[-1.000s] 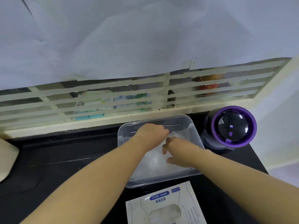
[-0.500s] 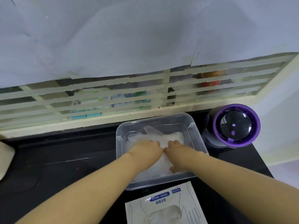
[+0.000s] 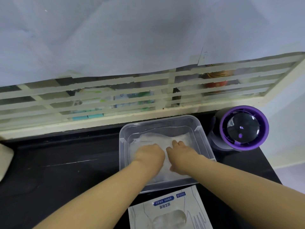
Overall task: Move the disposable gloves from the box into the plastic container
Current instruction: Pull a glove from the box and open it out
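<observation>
A clear plastic container [image 3: 200, 129] stands on the black counter near the wall. Inside it lies a flat pile of translucent disposable gloves [image 3: 155, 138]. Both hands are inside the container, side by side on the pile. My left hand [image 3: 149, 155] presses down on the gloves, its fingers hidden from view. My right hand [image 3: 181, 154] rests on them with fingers pointing forward. The white glove box [image 3: 168, 210] with blue labels lies at the bottom edge, just in front of the container; gloves show through its oval opening.
A round purple-rimmed device [image 3: 243, 128] stands right of the container, close to its rim. The black counter [image 3: 66, 162] stretches to the left. A pale object [image 3: 5, 156] sits at the far left edge. A taped window frame [image 3: 115, 100] runs behind.
Both hands came down from the container's far side onto the pile and now press it flat. The gloves lie flatter than a second ago.
</observation>
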A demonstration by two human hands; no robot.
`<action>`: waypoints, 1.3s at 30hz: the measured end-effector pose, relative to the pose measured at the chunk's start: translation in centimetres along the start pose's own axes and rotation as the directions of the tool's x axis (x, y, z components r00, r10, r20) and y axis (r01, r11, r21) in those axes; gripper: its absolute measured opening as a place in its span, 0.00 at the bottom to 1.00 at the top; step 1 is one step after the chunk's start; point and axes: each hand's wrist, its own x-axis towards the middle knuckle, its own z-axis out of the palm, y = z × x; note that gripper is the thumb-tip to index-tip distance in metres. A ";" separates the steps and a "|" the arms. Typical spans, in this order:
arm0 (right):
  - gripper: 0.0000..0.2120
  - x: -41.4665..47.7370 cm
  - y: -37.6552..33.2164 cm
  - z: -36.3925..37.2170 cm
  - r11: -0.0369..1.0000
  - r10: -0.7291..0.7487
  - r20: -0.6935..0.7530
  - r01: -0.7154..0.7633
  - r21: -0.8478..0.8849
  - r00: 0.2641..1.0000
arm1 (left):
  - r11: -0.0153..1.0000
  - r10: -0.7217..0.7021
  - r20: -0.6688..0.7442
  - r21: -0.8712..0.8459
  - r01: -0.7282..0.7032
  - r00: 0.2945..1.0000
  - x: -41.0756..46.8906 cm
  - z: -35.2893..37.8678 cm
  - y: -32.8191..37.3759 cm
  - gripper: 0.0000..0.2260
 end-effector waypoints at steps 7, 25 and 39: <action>0.51 0.8 1.2 1.0 0.996 -0.062 0.112 0.053 0.075 0.992 | 0.994 -0.098 0.175 0.069 0.088 0.980 1.5 1.0 0.7 0.39; 0.25 -4.1 1.6 -0.8 0.976 -0.132 -0.344 0.183 0.121 0.930 | 0.972 0.117 -0.045 -0.201 -0.124 0.992 -5.4 -2.0 -1.5 0.18; 0.13 -10.7 -2.2 9.0 0.836 -0.521 -0.072 0.491 -0.246 0.851 | 0.914 0.302 -0.225 -0.209 -0.348 0.926 -14.8 6.8 -0.4 0.14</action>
